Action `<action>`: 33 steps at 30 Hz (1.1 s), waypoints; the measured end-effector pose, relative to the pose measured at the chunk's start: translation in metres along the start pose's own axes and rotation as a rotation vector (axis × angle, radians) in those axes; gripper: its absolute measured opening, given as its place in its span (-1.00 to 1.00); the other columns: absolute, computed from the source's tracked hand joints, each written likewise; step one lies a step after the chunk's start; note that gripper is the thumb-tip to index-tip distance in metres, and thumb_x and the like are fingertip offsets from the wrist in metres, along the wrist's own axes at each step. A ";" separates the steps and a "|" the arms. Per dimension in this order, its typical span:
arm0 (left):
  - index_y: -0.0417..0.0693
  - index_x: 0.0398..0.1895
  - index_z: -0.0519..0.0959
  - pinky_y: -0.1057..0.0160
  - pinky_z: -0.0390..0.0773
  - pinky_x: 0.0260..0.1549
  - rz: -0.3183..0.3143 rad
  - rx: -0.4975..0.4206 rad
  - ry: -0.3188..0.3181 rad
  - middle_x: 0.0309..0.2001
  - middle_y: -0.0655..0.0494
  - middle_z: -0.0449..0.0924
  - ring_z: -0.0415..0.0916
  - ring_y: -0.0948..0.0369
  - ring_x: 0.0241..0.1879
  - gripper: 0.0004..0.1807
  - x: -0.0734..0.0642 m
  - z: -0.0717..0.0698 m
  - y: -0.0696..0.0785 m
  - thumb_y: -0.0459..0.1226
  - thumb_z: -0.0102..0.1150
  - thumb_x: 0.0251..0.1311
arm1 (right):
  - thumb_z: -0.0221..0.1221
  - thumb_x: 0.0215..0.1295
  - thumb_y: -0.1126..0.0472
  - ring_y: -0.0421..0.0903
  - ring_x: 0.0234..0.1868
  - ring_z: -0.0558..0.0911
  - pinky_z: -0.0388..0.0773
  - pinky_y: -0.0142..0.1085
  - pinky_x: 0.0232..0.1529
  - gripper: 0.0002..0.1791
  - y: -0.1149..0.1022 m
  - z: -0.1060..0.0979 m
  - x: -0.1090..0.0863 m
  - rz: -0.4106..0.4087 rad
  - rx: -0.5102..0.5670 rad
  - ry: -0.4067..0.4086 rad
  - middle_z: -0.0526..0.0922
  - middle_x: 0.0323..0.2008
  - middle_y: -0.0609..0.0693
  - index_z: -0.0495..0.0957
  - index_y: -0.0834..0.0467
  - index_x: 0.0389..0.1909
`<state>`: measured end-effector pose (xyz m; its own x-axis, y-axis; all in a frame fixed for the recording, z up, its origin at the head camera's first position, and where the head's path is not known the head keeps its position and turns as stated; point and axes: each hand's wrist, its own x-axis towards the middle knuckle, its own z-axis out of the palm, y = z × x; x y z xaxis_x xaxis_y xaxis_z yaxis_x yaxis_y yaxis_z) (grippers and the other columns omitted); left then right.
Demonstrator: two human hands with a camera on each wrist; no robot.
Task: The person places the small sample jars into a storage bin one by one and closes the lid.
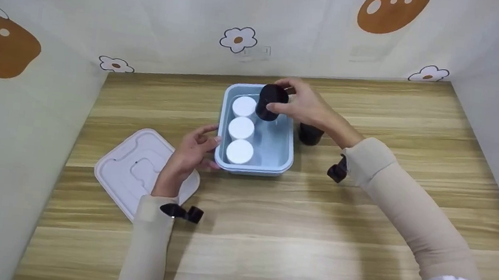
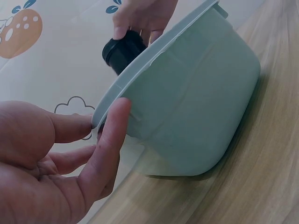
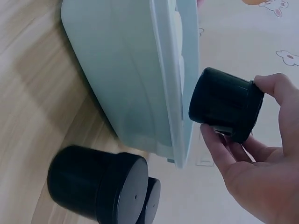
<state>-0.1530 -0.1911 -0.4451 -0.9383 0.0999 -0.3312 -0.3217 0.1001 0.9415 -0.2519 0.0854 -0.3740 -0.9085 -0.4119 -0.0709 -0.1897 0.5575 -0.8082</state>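
The right grip [image 1: 304,103] pinches the black jar [image 1: 266,99] over the blue tub [image 1: 271,152], beside three white jars [image 1: 241,128]; the left grip [image 1: 192,150] pinches the tub's near-left rim, probably to steady it

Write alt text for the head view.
A right hand holds a black jar over a blue tub with three white-topped containers in a row inside. The left hand holds the tub's left side; a pale lid lies left, another black jar right.
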 end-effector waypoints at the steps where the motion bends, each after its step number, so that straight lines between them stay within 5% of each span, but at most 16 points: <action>1: -0.01 0.46 0.31 0.16 0.81 -0.46 0.000 0.002 0.001 -0.03 -0.04 0.59 0.69 0.23 -0.37 -0.47 0.000 0.000 0.000 -0.24 0.08 0.47 | 0.40 0.16 0.04 0.09 0.33 0.44 0.46 -0.04 0.36 -0.27 0.000 0.002 0.002 0.000 -0.020 -0.001 0.45 0.30 0.14 0.41 0.15 0.33; 17: -0.12 0.47 0.27 0.28 0.78 -0.49 0.036 -0.023 -0.011 0.04 -0.18 0.56 0.68 0.24 -0.29 -0.45 0.000 0.001 -0.001 -0.27 0.07 0.47 | 0.36 0.17 0.16 0.14 0.38 0.36 0.33 -0.04 0.50 -0.19 0.001 0.017 0.026 -0.011 -0.255 -0.024 0.31 0.40 0.27 0.29 0.28 0.42; 26: -0.09 0.48 0.28 0.28 0.78 -0.49 0.022 -0.019 -0.011 0.06 -0.18 0.56 0.67 0.23 -0.28 -0.45 0.000 0.002 0.000 -0.26 0.07 0.47 | 0.26 0.28 0.20 0.17 0.31 0.41 0.46 -0.01 0.41 -0.20 0.000 0.029 0.028 0.036 -0.411 -0.111 0.19 0.43 0.28 0.18 0.27 0.49; 33: -0.06 0.47 0.30 0.27 0.78 -0.50 0.016 -0.023 -0.007 -0.04 -0.08 0.56 0.66 0.23 -0.34 -0.47 0.000 0.002 0.000 -0.25 0.06 0.48 | 0.29 0.29 0.25 0.18 0.23 0.49 0.51 -0.02 0.37 -0.34 0.001 0.035 0.031 -0.019 -0.551 -0.149 0.33 0.31 0.34 0.31 0.39 0.34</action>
<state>-0.1524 -0.1892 -0.4448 -0.9423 0.1082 -0.3167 -0.3098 0.0760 0.9478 -0.2673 0.0475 -0.3973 -0.8483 -0.5005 -0.1727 -0.4082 0.8261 -0.3885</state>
